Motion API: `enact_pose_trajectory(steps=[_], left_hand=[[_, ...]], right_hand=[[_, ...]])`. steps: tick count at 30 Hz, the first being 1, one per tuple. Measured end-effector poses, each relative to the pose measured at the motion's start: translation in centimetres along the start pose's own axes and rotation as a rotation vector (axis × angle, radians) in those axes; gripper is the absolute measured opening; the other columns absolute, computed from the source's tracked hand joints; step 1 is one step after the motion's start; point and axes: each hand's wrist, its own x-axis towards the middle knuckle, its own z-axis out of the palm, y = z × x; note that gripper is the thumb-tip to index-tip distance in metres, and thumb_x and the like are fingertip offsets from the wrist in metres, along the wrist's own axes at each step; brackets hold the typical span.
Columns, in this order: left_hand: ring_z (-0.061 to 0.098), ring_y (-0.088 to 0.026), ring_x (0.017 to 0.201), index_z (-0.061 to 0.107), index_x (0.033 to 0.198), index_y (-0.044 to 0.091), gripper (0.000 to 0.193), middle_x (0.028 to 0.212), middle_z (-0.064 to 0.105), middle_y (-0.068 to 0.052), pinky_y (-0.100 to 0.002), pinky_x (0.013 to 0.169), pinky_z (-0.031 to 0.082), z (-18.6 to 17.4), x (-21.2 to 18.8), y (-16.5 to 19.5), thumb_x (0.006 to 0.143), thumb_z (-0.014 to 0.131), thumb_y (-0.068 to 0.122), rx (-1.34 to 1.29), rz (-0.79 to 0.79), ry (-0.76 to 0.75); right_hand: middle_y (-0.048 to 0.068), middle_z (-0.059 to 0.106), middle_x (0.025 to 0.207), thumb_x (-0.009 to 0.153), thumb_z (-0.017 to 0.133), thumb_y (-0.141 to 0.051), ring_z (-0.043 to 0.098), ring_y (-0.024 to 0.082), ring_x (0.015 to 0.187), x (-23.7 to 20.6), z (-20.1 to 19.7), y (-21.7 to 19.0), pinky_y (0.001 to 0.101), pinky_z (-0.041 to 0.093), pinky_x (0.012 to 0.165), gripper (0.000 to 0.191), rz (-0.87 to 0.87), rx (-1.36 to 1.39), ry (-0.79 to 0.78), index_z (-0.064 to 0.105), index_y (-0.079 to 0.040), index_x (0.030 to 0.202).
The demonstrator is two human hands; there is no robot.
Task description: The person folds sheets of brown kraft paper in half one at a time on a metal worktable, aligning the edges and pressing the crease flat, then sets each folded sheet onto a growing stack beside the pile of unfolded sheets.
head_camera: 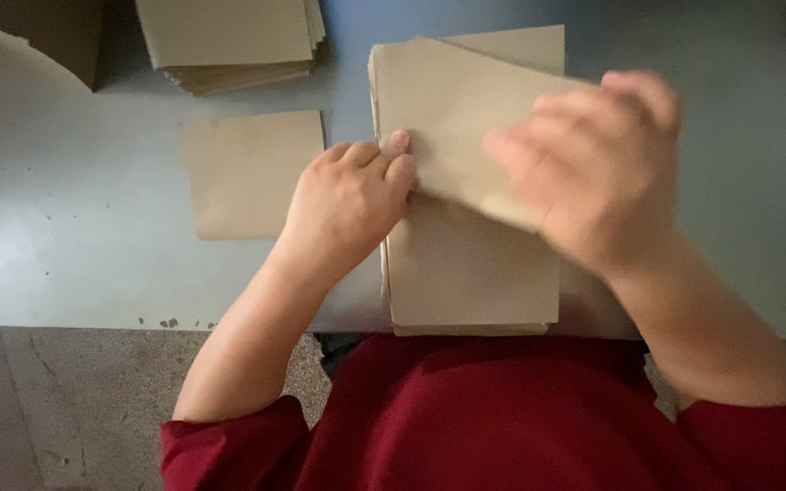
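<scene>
While the left hand (347, 195) presses the paper stack (466, 273), the blurred right hand (593, 164) grips its top sheet (452, 109); one folded piece (252, 173) lies finished, most remain.

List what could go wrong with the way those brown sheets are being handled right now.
1. The left hand pins only the stack's left edge, so lifting the top sheet could drag the sheets below askew.
2. The stack of brown paper reaches the table's near edge; a nudge might tip sheets into the lap.
3. The right hand is blurred, apparently moving fast, so it might crease the sheet or grab two.
</scene>
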Motion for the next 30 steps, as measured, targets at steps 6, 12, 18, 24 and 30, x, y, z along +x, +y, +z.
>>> enact_pose_trajectory(steps=[6,12,18,24,30], left_hand=[[0.069,-0.022,0.090,0.061,0.095,0.009,0.018,0.124,0.073,-0.012,-0.037,0.077,0.057,-1.4,1.4,0.7,0.081,0.069,0.017,0.101,-0.008,0.024],[0.066,-0.020,0.086,0.064,0.093,0.007,0.016,0.118,0.073,-0.015,-0.035,0.075,0.055,-1.7,1.2,1.9,0.081,0.067,0.017,0.165,-0.010,0.016],[0.064,-0.020,0.086,0.071,0.112,0.000,0.035,0.124,0.071,-0.019,-0.032,0.071,0.051,-0.6,0.2,2.7,0.081,0.066,0.016,0.225,0.045,0.068],[0.061,-0.018,0.086,0.072,0.115,0.001,0.036,0.127,0.072,-0.016,-0.030,0.063,0.046,-0.4,-0.1,2.7,0.083,0.065,0.015,0.297,0.061,0.088],[0.065,-0.021,0.100,0.074,0.121,0.010,0.030,0.125,0.070,-0.006,-0.035,0.078,0.056,-1.7,-2.9,1.7,0.093,0.063,0.018,0.284,-0.002,0.163]], right_hand=[[0.003,0.074,0.105,0.088,0.077,-0.020,0.067,0.018,0.099,2.8,-2.9,-3.0,0.0376,0.047,0.092,0.018,-0.071,0.154,-0.142,0.079,-0.010,0.103],[0.004,0.074,0.106,0.087,0.070,-0.010,0.068,0.019,0.097,2.1,-0.1,-3.6,0.0311,0.053,0.083,0.019,-0.121,0.083,-0.159,0.078,-0.007,0.104],[0.001,0.073,0.098,0.091,0.072,-0.013,0.066,0.015,0.089,-0.6,2.9,-2.9,0.0281,0.050,0.071,0.013,-0.202,0.081,-0.118,0.079,-0.009,0.100],[0.000,0.075,0.095,0.093,0.078,-0.015,0.066,0.013,0.089,-4.3,1.4,0.9,0.0268,0.050,0.069,0.008,-0.202,0.027,-0.132,0.082,-0.011,0.099],[0.001,0.076,0.100,0.097,0.079,-0.015,0.070,0.017,0.101,-9.4,-1.6,2.7,0.0308,0.055,0.077,0.009,0.009,-0.127,-0.209,0.080,-0.013,0.105]])
